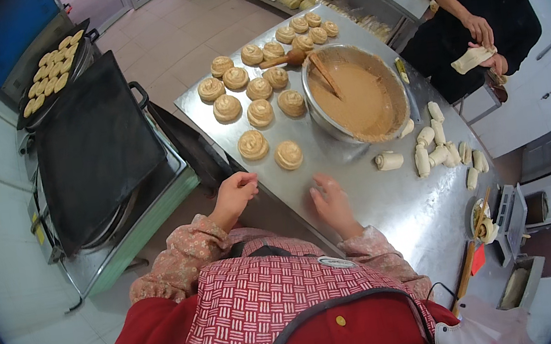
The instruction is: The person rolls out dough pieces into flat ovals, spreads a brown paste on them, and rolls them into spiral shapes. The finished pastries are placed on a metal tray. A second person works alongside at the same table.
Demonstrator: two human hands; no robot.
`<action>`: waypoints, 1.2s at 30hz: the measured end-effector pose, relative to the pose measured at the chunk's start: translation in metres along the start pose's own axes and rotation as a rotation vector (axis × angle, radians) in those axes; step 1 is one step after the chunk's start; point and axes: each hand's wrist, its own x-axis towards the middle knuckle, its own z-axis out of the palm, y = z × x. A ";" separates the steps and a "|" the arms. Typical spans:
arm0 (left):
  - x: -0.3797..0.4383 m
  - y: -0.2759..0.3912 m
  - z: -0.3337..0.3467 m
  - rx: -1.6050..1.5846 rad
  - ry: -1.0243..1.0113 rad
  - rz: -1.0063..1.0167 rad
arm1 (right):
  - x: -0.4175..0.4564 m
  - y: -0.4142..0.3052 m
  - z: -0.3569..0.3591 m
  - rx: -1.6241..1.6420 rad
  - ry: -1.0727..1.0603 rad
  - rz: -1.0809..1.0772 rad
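My left hand (234, 196) hovers by the near left edge of the steel table (364, 201), fingers curled together; whether they pinch anything cannot be told. My right hand (332, 205) is over the table with fingers apart and nothing in it, just below a coiled dough bun (288, 155). Another coiled bun (252, 145) lies to its left, and several more spread behind. A large metal bowl (308, 94) holds brown paste (355, 100) with a wooden spatula (326, 76) standing in it. A wooden rolling pin (286, 58) touches the bowl's left side. Right of my right hand lies a dough roll (389, 160).
A black griddle (92, 145) stands at left; behind it another pan holds flat oval cakes (50, 71). Several dough rolls (426, 137) lie at the table's right, near a scale (512, 218). Across the table a person in black (492, 20) handles dough (473, 59).
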 end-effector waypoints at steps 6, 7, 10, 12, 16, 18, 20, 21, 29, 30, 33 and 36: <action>0.071 0.051 -0.040 0.359 -0.006 0.262 | 0.052 0.027 0.039 -0.274 0.285 0.138; 0.087 0.070 -0.040 0.402 0.000 0.306 | 0.052 0.029 0.042 -0.334 0.280 0.105; 0.145 0.111 -0.029 0.540 0.024 0.498 | 0.046 0.027 0.049 -0.499 0.265 0.055; 0.191 0.123 -0.020 0.623 0.030 0.638 | 0.043 0.016 0.051 -0.582 0.251 0.082; 0.275 0.129 -0.001 0.847 0.005 0.692 | 0.046 0.010 0.053 -0.614 0.186 0.184; 0.305 0.130 0.011 0.891 -0.018 0.575 | 0.048 0.005 0.050 -0.627 0.178 0.193; 0.334 0.123 0.019 1.014 0.015 0.547 | 0.048 0.001 0.050 -0.619 0.189 0.180; 0.344 0.124 0.026 1.073 0.026 0.533 | 0.047 0.001 0.049 -0.618 0.195 0.179; 0.397 0.132 0.055 1.241 -0.118 0.162 | 0.052 -0.006 0.042 -0.561 0.167 0.227; 0.393 0.141 0.062 1.344 -0.225 0.249 | 0.051 -0.005 0.041 -0.559 0.169 0.241; 0.370 0.164 0.065 1.403 -0.339 0.324 | 0.050 -0.004 0.040 -0.559 0.174 0.258; 0.309 0.161 0.038 1.119 -0.163 0.336 | 0.049 -0.002 0.042 -0.527 0.199 0.228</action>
